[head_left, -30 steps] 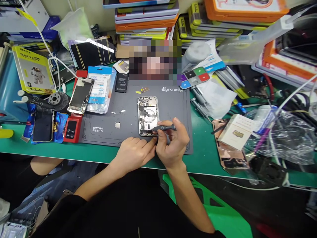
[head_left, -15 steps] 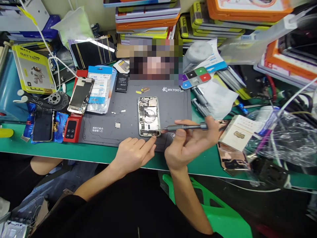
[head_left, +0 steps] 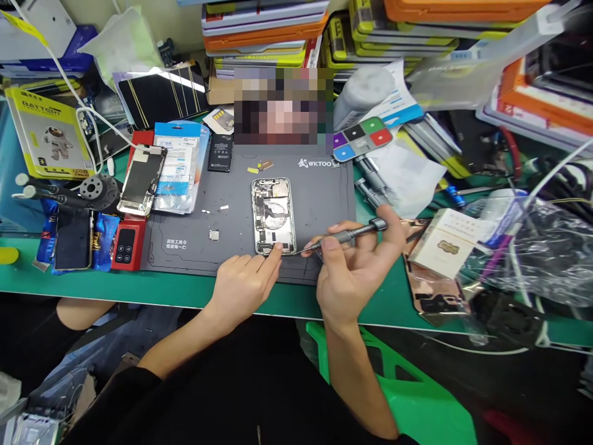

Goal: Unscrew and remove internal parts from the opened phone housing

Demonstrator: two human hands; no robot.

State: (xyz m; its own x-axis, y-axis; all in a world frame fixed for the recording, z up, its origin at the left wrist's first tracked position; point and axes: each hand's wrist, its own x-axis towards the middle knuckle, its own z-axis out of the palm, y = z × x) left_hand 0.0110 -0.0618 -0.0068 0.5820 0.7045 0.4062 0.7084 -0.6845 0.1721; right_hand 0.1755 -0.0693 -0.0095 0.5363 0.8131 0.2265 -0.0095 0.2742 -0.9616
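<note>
An opened smartphone with its internal parts exposed lies on the dark grey mat. My left hand has its fingers curled, and the outstretched index fingertip presses on the phone's bottom edge. In my right hand is a grey screwdriver, gripped between thumb and fingers and tilted. Its thin tip reaches to the phone's lower right corner; exact contact is too small to tell. A small metal piece and white scraps lie left of the phone.
Left stand a detached screen, a red device and a black holder. A battery lies at the mat's back edge. On the right are more screwdrivers, a white box and plastic wrap. Boxes are stacked behind.
The screwdriver has tilted more steeply, with its tip lower beside the phone's bottom right corner. My left index finger stays on the phone. The whole view has shifted slightly.
</note>
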